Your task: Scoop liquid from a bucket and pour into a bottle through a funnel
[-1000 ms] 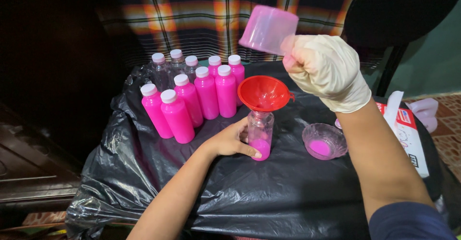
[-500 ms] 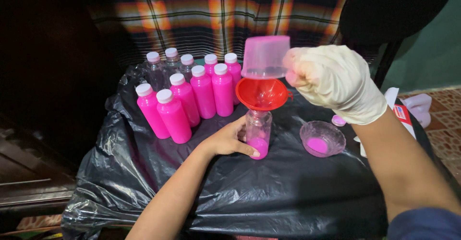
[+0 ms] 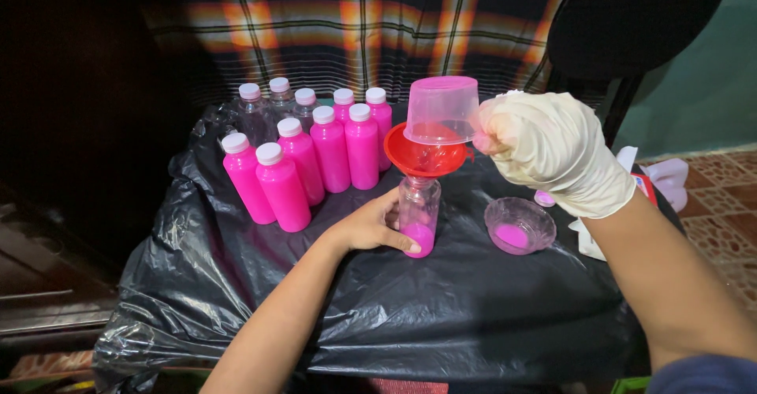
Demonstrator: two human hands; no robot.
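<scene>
Gloved right hand point(image 3: 552, 149) closed around pink measuring cup point(image 3: 441, 110), cup tipped mouth-down just over red funnel point(image 3: 424, 156), handle hidden inside fingers point(image 3: 505, 130), body jutting out to their left. Funnel seated in neck of clear bottle point(image 3: 418, 214) standing on black plastic sheet point(image 3: 441, 307), pink liquid pooled at bottom. Bare left hand point(image 3: 371, 224) wrapped around bottle's lower half, thumb across front, fingers curled behind. Filled pink bottles point(image 3: 315, 157) with white caps clustered behind and left. Small clear bowl point(image 3: 519, 224) with pink residue near, to right of bottle
</scene>
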